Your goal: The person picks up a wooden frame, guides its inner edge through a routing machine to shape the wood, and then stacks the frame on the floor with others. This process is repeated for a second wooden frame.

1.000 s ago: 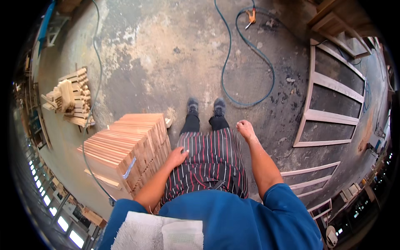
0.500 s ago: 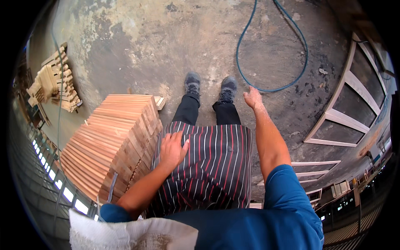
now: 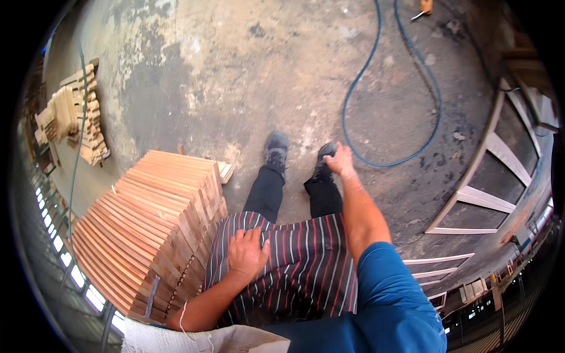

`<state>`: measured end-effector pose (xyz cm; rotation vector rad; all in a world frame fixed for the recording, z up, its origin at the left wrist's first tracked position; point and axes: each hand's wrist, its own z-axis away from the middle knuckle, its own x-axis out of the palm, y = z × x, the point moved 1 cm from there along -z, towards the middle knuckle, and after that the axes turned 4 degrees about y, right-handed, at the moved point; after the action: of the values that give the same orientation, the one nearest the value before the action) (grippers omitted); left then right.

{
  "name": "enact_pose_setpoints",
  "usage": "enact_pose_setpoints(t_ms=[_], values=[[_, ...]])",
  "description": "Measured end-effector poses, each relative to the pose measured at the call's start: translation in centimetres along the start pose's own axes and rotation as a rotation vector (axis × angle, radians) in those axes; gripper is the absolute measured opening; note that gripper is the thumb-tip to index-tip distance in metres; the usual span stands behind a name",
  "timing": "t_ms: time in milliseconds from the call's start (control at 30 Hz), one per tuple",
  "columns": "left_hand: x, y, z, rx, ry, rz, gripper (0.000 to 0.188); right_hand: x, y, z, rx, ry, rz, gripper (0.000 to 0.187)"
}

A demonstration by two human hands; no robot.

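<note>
My left hand [image 3: 248, 253] rests on the striped apron [image 3: 294, 265] over my left thigh. Its fingers lie flat and hold nothing. My right arm hangs forward, and my right hand [image 3: 340, 160] overlaps the toe of my right shoe [image 3: 323, 159] in the picture. Its fingers are loosely apart with nothing visible in them; whether it touches the shoe I cannot tell. Close to my left side stands a tall stack of wooden strips [image 3: 147, 206], laid in neat rows. A pale cloth [image 3: 206, 340] hangs at the lower edge near my left arm.
A blue hose [image 3: 347, 106] loops over the worn concrete floor ahead on the right. Beyond it lies an orange-handled tool [image 3: 426, 6]. Wooden frames [image 3: 485, 199] lie on the right. At the far left is a pile of wood pieces [image 3: 76, 117], with a hose [image 3: 83, 106] running past it.
My right hand has swung inward, from beside the hose to over my right shoe. The left hand stays on the apron. The view has shifted, bringing the orange-handled tool into sight.
</note>
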<state>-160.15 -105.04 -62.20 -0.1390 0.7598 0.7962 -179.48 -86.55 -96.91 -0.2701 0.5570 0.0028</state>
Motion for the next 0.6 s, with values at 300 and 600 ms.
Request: enact_pose_setpoints(t_ms=[300,600], values=[[1.7,-1.7,0.6,-0.058,0.026,0.053,0.044,-2.6,3.2,-2.1,0.126,0.026,0.01,0.081],[0.4,-1.3,-1.0,-0.023,-0.016,0.008,0.042,-0.7,2.6,-6.2,0.177,-0.098,-0.049,0.086]])
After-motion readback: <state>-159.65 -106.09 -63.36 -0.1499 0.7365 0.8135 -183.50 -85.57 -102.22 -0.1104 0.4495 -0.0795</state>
